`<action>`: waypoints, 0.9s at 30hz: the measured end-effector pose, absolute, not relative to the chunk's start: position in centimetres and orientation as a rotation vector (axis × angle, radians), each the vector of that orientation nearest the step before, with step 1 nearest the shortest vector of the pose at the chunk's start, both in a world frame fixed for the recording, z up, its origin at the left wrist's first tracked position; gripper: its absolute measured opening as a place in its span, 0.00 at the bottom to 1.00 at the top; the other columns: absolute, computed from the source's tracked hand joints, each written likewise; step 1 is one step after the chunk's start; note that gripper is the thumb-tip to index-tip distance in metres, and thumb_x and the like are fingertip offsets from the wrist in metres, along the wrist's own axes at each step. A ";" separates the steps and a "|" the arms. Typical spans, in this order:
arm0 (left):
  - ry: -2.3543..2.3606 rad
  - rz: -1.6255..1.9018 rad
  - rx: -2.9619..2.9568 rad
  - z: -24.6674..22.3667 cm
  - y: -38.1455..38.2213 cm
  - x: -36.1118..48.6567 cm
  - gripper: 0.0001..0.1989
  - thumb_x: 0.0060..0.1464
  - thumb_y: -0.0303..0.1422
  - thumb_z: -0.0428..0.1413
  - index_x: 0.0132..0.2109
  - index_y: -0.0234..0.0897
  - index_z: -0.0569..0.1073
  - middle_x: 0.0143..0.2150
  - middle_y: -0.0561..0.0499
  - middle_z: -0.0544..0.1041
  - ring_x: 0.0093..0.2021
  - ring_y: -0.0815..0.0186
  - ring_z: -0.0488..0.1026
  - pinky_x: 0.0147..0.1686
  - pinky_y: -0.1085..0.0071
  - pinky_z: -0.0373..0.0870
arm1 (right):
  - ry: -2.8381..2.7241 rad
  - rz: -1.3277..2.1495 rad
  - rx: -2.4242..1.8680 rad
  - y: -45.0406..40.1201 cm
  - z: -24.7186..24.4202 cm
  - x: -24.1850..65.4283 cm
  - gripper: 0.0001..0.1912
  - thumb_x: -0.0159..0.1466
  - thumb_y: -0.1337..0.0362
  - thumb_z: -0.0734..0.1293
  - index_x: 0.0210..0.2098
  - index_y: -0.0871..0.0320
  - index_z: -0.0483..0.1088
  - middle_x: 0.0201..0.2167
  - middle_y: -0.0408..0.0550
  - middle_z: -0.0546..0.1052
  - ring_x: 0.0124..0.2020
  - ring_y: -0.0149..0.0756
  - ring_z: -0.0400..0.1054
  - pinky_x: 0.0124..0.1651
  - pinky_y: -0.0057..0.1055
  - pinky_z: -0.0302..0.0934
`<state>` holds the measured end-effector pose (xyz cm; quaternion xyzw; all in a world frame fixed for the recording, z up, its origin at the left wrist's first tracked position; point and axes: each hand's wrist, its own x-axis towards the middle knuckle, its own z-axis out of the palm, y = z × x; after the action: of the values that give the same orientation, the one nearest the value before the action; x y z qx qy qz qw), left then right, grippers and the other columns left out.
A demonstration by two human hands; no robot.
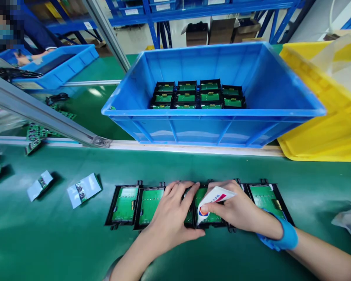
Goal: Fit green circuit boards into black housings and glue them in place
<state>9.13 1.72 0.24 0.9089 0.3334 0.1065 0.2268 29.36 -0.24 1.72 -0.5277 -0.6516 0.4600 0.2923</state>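
A row of several black plastic housings with green circuit boards (152, 203) in them lies on the green work surface. Across the middle of the row, my left hand (172, 210) grips a housing, its fingertips at the far edge and its thumb at the near edge. A white squeeze tube (215, 199) with red and blue print is pinched in my right hand (236, 207). The tube tilts down, its nozzle at the near left corner of the housing just right of my left hand. A blue band circles my right wrist. My hands partly cover the middle housings.
Behind the row stands a large blue bin (199, 127) holding more such housings, beside a yellow bin (324, 136). Two boards with pale covers (89, 187) lie left. A metal post (61, 113) slants at left. Another person's hand (23, 59) is by a blue tray (67, 72).
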 end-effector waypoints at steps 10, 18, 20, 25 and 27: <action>0.905 0.299 2.513 0.4 1.8 9.2 0.56 0.32 0.42 0.74 0.64 0.35 0.55 0.57 0.39 0.66 0.56 0.47 0.65 0.57 0.49 0.58 | -1.701 1.226 -1.353 -0.2 1.6 29.5 0.05 0.57 0.70 0.71 0.24 0.58 0.76 0.23 0.40 0.75 0.23 0.27 0.67 0.27 0.23 0.56; 0.905 0.314 2.493 0.3 1.9 9.1 0.55 0.33 0.42 0.73 0.65 0.36 0.55 0.57 0.39 0.66 0.56 0.45 0.66 0.56 0.48 0.60 | -1.740 1.200 -1.394 0.0 1.8 29.5 0.05 0.58 0.68 0.71 0.25 0.57 0.75 0.23 0.40 0.75 0.22 0.26 0.66 0.27 0.23 0.55; 0.909 0.312 2.492 0.3 1.8 9.1 0.55 0.33 0.42 0.73 0.65 0.35 0.55 0.57 0.39 0.66 0.56 0.46 0.66 0.57 0.48 0.60 | -1.738 1.202 -1.397 0.0 1.7 29.6 0.05 0.58 0.67 0.71 0.25 0.57 0.75 0.24 0.40 0.75 0.22 0.27 0.66 0.27 0.24 0.56; 0.912 0.301 2.495 0.4 1.9 9.2 0.54 0.34 0.42 0.73 0.64 0.34 0.56 0.57 0.39 0.66 0.56 0.46 0.65 0.56 0.49 0.60 | -1.721 1.229 -1.364 0.1 1.6 29.7 0.07 0.60 0.64 0.70 0.26 0.58 0.75 0.25 0.42 0.76 0.24 0.28 0.68 0.28 0.24 0.56; 0.908 0.300 2.497 0.4 1.9 9.2 0.54 0.34 0.42 0.73 0.64 0.35 0.56 0.57 0.39 0.66 0.56 0.46 0.65 0.56 0.48 0.60 | -1.719 1.229 -1.368 0.1 1.6 29.7 0.07 0.60 0.64 0.70 0.26 0.58 0.75 0.24 0.42 0.75 0.24 0.28 0.68 0.27 0.24 0.56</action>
<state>9.21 1.88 0.42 0.9084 0.3303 0.1090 0.2320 29.71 0.07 1.57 -0.5171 -0.6499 0.4647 0.3072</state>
